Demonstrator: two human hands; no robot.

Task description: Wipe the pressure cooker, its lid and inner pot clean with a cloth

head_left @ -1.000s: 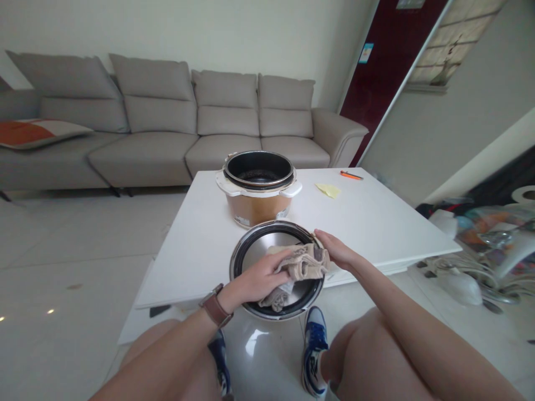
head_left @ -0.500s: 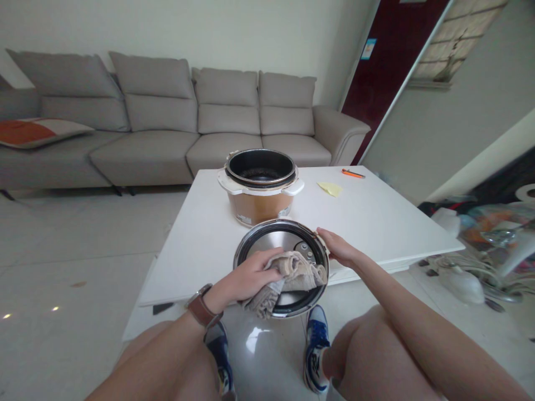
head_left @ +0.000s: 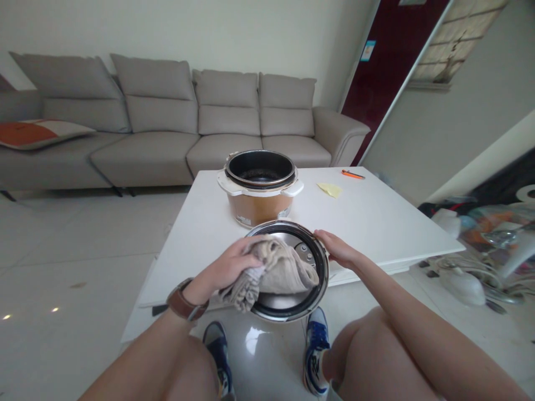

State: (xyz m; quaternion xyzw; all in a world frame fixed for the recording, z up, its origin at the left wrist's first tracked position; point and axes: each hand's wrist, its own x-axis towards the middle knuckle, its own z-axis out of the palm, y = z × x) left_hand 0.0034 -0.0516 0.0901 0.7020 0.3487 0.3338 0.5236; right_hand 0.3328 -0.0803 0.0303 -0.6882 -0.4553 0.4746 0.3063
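My left hand (head_left: 234, 264) is closed on a crumpled beige-grey cloth (head_left: 288, 270), which lies over the inner face of a round pressure cooker lid (head_left: 307, 303). The lid has a steel middle, a black sealing ring and small valve fittings at its upper right. My right hand (head_left: 335, 248) grips the lid's right rim and holds it tilted toward me, over the table's near edge. Just beyond the lid stands the electric pressure cooker (head_left: 254, 209), uncovered, with a dark inner pot (head_left: 261, 167), a gold-brown body and white side handles.
The cooker rests on a white table (head_left: 368, 223). Toward its far right lie a yellow paper piece (head_left: 330, 190) and an orange utility knife (head_left: 353, 175). A grey sofa (head_left: 228, 120) runs along the wall behind. Cluttered household items (head_left: 468, 284) sit on the floor at right.
My left hand has slid left across the lid with the cloth, uncovering more of the right side. My right hand and the lid have barely moved.
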